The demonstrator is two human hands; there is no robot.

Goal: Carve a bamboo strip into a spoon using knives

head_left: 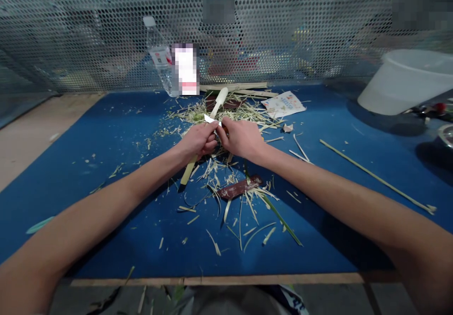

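Closed round a bamboo strip (189,168), my left hand (198,140) is over the middle of the mat. The strip slants through the fist. Its pale, rounded and widened far end points away from me, and its greenish near end sticks out below. My right hand (244,138) is closed round a knife, most of whose handle is hidden in the fingers. The knife's bright blade (210,119) lies across the strip, right by my left thumb. Both hands are nearly touching. Under and beyond them is a heap of bamboo shavings (194,112).
A blue mat (134,230) covers the table. A dark red-brown piece (239,188) lies nearer me among shavings. A thin stick (375,175) and printed packet (285,104) are to the right. At the back stand a plastic bottle (161,57), perforated metal panel (276,41) and white bucket (399,86).
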